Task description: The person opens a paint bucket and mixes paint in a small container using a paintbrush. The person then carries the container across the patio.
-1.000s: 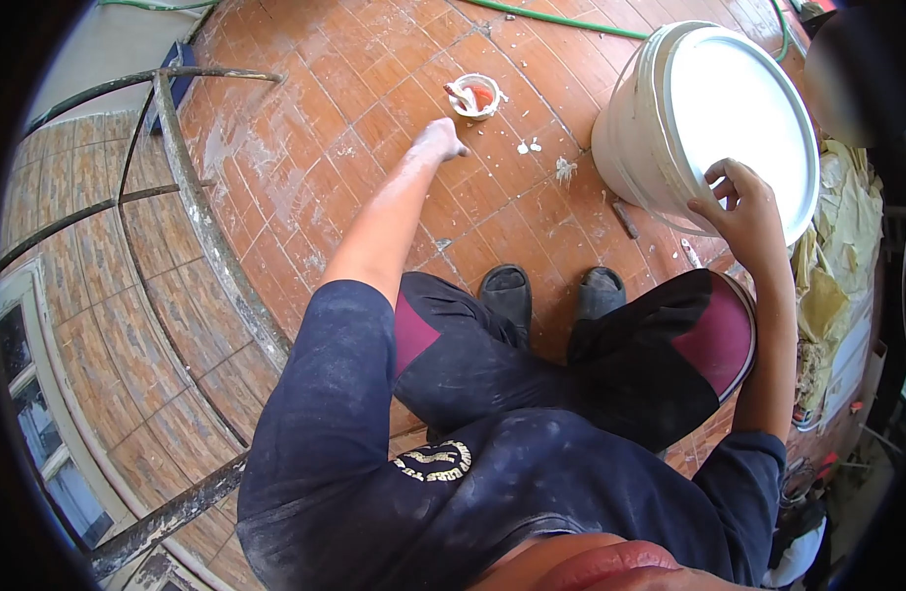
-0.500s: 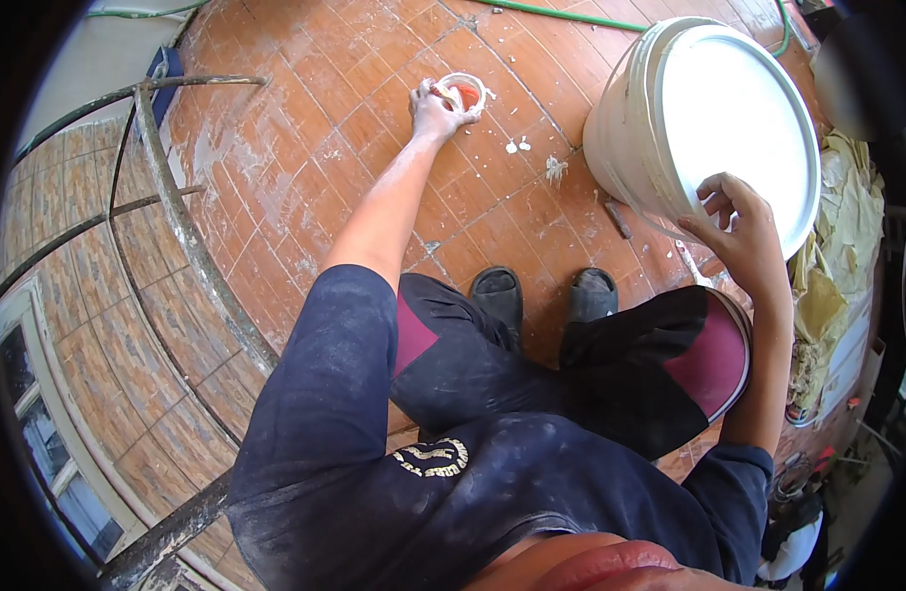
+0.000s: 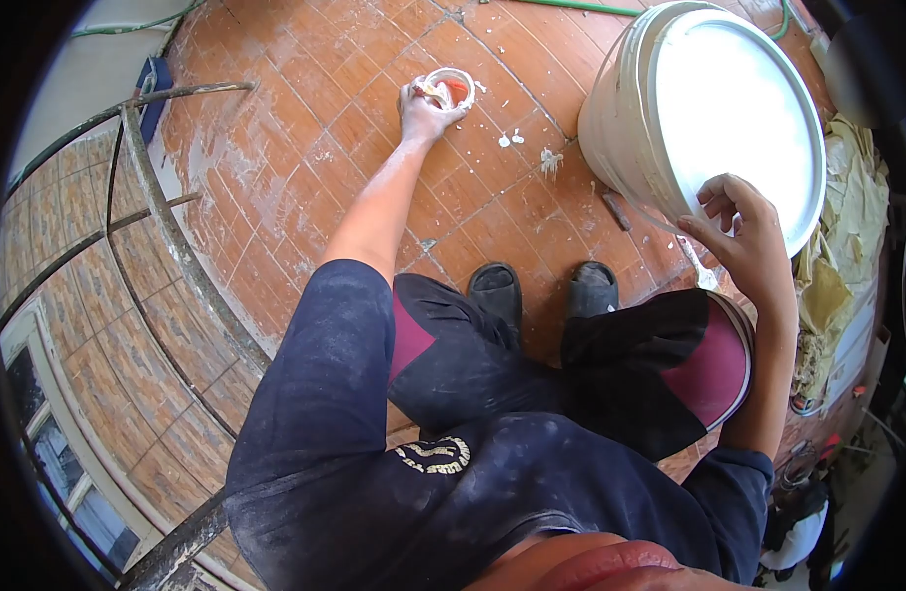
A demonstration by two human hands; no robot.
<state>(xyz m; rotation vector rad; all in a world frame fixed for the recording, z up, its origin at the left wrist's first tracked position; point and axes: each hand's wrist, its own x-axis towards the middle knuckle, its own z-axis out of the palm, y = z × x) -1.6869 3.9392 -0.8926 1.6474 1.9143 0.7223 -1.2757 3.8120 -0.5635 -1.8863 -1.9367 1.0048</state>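
Observation:
Stretched out ahead, my left hand (image 3: 425, 118), whitened with powder or paste, has its fingers closed at the side of a small white tub (image 3: 469, 82) with orange-red showing inside. A slim pale thing lies by these fingers, too small to make out. On the other side, my right hand (image 3: 740, 229) hovers at or just over the near rim of a big white bucket (image 3: 620, 118) with a white lid (image 3: 738, 108). Its fingers are curled and the thumb stands apart, with nothing visible between them; whether it touches the lid I cannot tell.
White splashes (image 3: 551, 160) dot the orange tiled floor (image 3: 305, 128). A white-smeared tool (image 3: 704, 276) and a small dark bar (image 3: 616, 212) lie near the bucket. Metal bars (image 3: 167, 217) curve along the left. Crumpled yellowish sheeting (image 3: 837, 276) lies right; a green hose (image 3: 571, 6) runs behind.
The view has shifted slightly, and my left hand and the tub appear a little further left and nearer. My right hand keeps its curled pose by the bucket lid.

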